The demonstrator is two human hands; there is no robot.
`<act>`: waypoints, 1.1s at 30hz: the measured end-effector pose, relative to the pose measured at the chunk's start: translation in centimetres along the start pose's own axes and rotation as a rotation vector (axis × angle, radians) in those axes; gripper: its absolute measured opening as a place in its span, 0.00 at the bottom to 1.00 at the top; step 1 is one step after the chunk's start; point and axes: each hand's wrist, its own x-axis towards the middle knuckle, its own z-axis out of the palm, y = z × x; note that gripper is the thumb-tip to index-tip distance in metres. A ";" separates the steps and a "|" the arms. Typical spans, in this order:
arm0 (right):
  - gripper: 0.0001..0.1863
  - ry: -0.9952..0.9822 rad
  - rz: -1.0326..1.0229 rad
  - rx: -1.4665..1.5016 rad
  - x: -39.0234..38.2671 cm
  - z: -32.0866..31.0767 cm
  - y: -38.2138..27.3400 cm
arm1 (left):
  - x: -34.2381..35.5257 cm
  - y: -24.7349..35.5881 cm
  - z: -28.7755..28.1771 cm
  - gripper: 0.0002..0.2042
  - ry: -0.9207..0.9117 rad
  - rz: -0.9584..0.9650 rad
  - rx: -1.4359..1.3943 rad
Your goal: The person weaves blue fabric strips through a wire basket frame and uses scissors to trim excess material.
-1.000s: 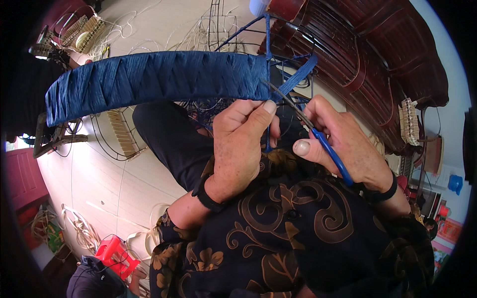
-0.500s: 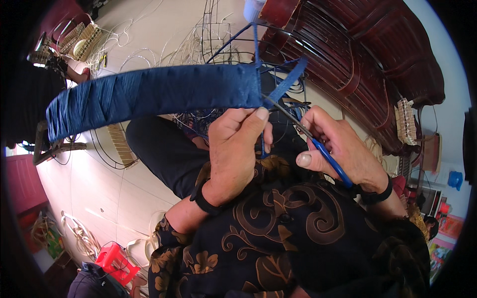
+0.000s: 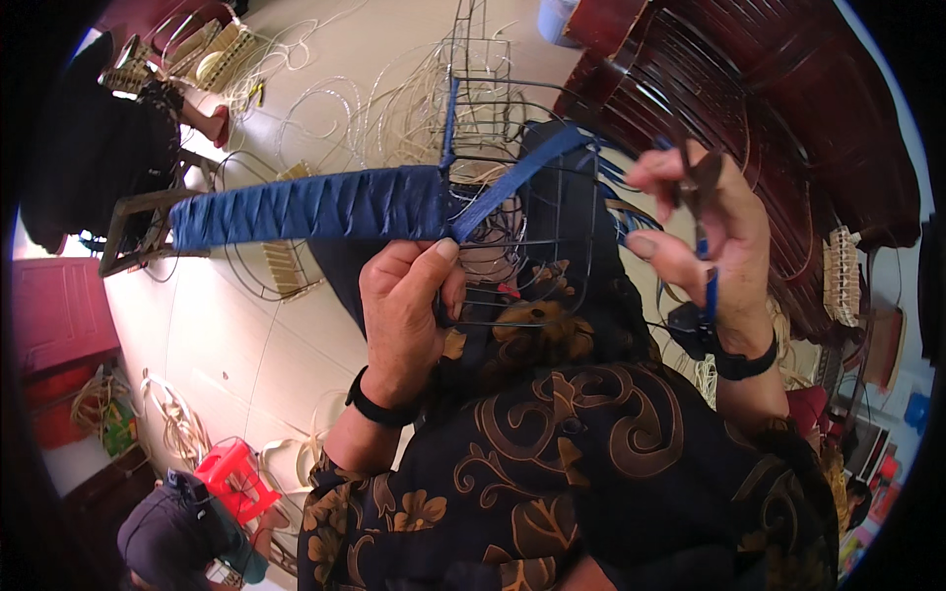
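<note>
My left hand (image 3: 404, 310) pinches the right end of a long band (image 3: 301, 207) wrapped in blue strip, where it meets a black wire frame (image 3: 532, 325). A flat blue strip (image 3: 522, 172) runs diagonally from beside my left thumb up to the frame's upper right. My right hand (image 3: 724, 241) is raised at the right of the frame, holding scissors with blue handles (image 3: 709, 295); their blades point upward, away from the strip, and are somewhat blurred. The frame lies over my lap, with loose strands partly seen through it.
Dark red wooden bench (image 3: 769, 89) at upper right. Other people sit at left (image 3: 118, 167) and lower left (image 3: 168, 532). A red plastic stool (image 3: 241, 473), coils of pale strip (image 3: 168, 424) and woven wire pieces (image 3: 227, 64) lie around on the tiled floor.
The scissors have left the corner by my left thumb and swung upright to the upper right with my right hand. My left hand and the wrapped band have shifted, showing more wire frame.
</note>
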 end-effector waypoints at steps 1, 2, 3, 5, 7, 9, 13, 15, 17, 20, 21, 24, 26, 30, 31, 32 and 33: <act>0.29 -0.079 -0.052 -0.034 0.9 0.7 -0.2 | -0.1 0.0 -0.3 0.11 -0.004 -0.023 0.025; 0.29 -0.156 -0.105 -0.067 1.7 1.5 -0.3 | -0.3 0.3 -0.4 0.11 -0.008 -0.063 0.088; 0.29 -0.184 -0.115 -0.097 2.2 2.6 -0.4 | -0.1 0.5 -0.3 0.11 -0.021 -0.104 0.148; 0.27 -0.215 -0.154 -0.145 2.7 4.7 -0.1 | 0.5 0.7 -0.4 0.14 -0.089 -0.184 0.273; 0.25 -0.246 -0.129 -0.186 2.3 6.0 0.8 | 1.2 0.7 -0.5 0.10 -0.118 -0.234 0.342; 0.23 -0.257 -0.053 -0.268 2.1 6.1 0.9 | 2.1 0.6 -0.5 0.08 -0.163 -0.295 0.346; 0.19 -0.323 0.058 -0.400 1.9 5.9 1.6 | 2.7 -0.4 0.2 0.08 -0.195 -0.301 0.234; 0.18 -0.362 0.116 -0.439 2.0 5.7 1.6 | 2.9 -0.9 0.3 0.08 -0.212 -0.295 0.239; 0.18 -0.378 0.175 -0.441 2.0 5.5 1.6 | 3.2 -1.2 0.3 0.08 -0.216 -0.289 0.277; 0.18 -0.370 0.253 -0.360 2.2 5.2 1.8 | 3.4 -1.3 0.5 0.08 -0.207 -0.289 0.343; 0.19 -0.364 0.303 -0.319 2.3 5.0 1.7 | 3.4 -1.3 0.5 0.08 -0.204 -0.295 0.341; 0.19 -0.406 0.509 -0.190 3.2 4.2 1.3 | 3.3 -0.9 1.0 0.08 -0.193 -0.306 0.354; 0.19 -0.347 0.472 -0.102 2.8 4.2 1.8 | 3.4 -0.6 1.1 0.08 -0.185 -0.306 0.370; 0.18 -0.303 0.465 0.003 2.9 3.7 1.5 | 3.3 0.1 1.1 0.08 -0.146 -0.302 0.360; 0.18 -0.264 0.451 0.031 2.8 3.7 1.4 | 3.3 0.1 1.0 0.08 -0.143 -0.306 0.349; 0.17 -0.226 0.436 0.059 2.8 3.8 1.3 | 3.4 0.1 0.9 0.08 -0.150 -0.306 0.334; 0.16 -0.230 0.459 0.088 2.8 3.8 1.1 | 3.5 0.1 0.7 0.08 -0.159 -0.305 0.321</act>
